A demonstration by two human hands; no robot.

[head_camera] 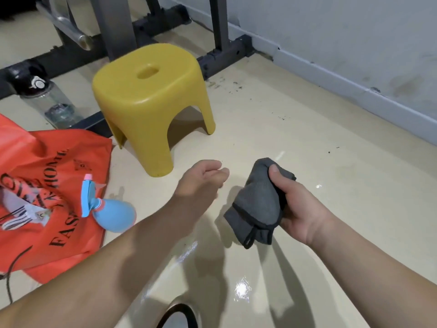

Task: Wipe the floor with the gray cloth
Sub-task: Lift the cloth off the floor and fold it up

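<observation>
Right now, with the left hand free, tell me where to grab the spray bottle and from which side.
Probably take the spray bottle by its narrow neck, coming from above with the left hand. It lies on its side, partly on the orange bag; the round body looks too wide to pinch, while the neck below the trigger gives fingers a waist to close around.

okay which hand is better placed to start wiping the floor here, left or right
Right. The right hand grips the bunched gray cloth above the glossy floor. The left hand holds nothing, its fingers loosely curled, in front of the yellow stool.
</observation>
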